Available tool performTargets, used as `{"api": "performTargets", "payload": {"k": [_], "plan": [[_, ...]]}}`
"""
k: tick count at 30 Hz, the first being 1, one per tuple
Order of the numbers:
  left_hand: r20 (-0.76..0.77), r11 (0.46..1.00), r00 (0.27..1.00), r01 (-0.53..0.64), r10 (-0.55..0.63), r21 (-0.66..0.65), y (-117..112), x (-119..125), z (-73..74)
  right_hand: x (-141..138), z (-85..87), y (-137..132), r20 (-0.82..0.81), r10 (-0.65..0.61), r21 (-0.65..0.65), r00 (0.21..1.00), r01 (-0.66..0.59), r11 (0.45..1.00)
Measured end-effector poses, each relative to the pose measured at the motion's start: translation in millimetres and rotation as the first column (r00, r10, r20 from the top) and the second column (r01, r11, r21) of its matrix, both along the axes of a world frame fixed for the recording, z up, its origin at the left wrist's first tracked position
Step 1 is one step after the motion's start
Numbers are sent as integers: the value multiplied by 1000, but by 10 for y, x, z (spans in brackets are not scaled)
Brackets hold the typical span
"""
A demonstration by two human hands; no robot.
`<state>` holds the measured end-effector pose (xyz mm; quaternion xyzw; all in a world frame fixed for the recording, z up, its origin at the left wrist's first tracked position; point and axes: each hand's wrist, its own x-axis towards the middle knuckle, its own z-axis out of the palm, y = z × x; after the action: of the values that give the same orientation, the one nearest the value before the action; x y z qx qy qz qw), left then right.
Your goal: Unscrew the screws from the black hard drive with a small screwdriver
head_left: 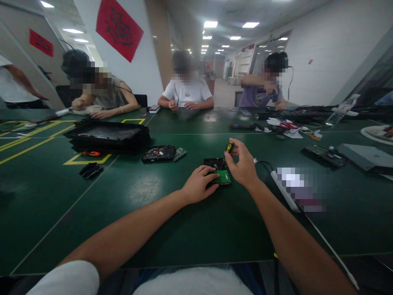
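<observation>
In front of me on the green table (172, 229) lies a hard drive (225, 177), its green circuit board facing up. My left hand (201, 184) grips the drive from its left side, fingers over the board and thumb along the near edge. Pinched between the fingers of my right hand (244, 164) is a small screwdriver (229, 146) with a yellow and black handle. Its shaft slants down towards the drive; whether the tip touches a screw I cannot tell. Left of these lie another black hard drive (159, 153) and a loose circuit board (179, 154).
Stacked black trays (107, 137), an orange-handled tool (92, 153) and black pieces (91, 170) are at left. A pixelated device (285, 192) with a cable lies right, near a drive (324, 156), a grey case (367, 159) and a bottle (342, 110). Several people sit across.
</observation>
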<state>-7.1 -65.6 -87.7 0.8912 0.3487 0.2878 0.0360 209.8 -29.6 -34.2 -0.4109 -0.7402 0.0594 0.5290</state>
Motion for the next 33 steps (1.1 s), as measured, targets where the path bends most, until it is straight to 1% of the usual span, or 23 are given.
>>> {"api": "performTargets", "payload": {"k": [2,4,8,10,14,21,27,33], "plan": [[9,1000,1000,-1,1,-1,-1,0,-2,-1,-16,10,-41,12,-20,999,-13,1000],[18,1000,1000,1,-1,1,0,-1,-5,1,-25,15,-50,2,-27,999,-3,1000],[15,1000,1000,1,-1,1,0,-2,-3,8,-8,6,21,-78,36,997,78,996],[8,1000,1000,-3,3,-1,-1,-2,0,8,1,3,41,-75,51,996,73,996],[-2,1000,1000,-6,6,-1,3,-3,0,5,-11,15,30,-35,30,999,34,999],[2,1000,1000,-9,9,-1,5,-10,-20,-2,2,-14,26,-90,69,996,88,994],[-3,1000,1000,-10,10,-3,6,-8,-20,-18,-10,-3,16,-38,49,999,38,998],[-2,1000,1000,-9,9,0,7,-7,-19,-9,-19,4,24,-94,99,995,91,991]]}}
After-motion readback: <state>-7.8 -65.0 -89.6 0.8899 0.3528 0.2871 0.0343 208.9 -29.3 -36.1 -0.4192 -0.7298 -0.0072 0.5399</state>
